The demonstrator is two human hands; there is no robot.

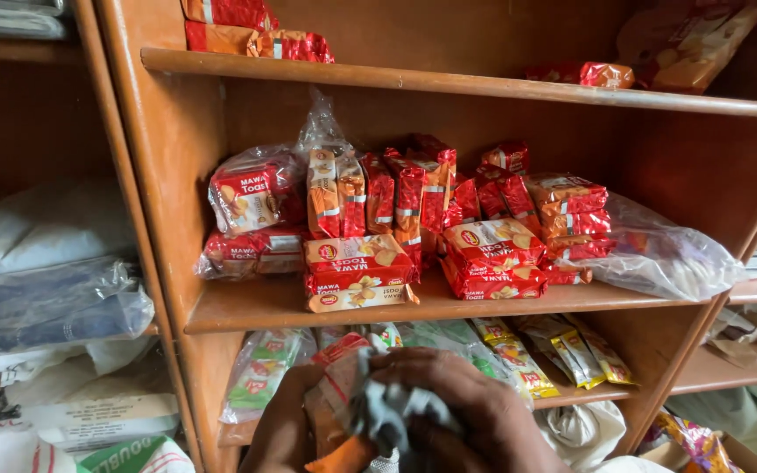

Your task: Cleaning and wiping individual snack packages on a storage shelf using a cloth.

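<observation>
At the bottom edge both my hands meet in front of the lower shelf. My right hand [475, 412] is curled over a crumpled grey cloth [387, 410] and presses it onto an orange-red snack packet [333, 405]. My left hand [278, 429] grips that packet from the left, with its fingers mostly hidden behind it. Just above, the middle wooden shelf [247, 308] carries red and orange biscuit packets [357, 271] stacked flat and upright, some in clear plastic bags [251, 197].
The lower shelf holds green and yellow sachets [519, 355]. A crumpled clear bag [668, 254] lies at the right of the middle shelf. Red packets [256, 35] sit on the top shelf. Folded fabric in plastic [45, 280] fills the left compartment, with sacks below.
</observation>
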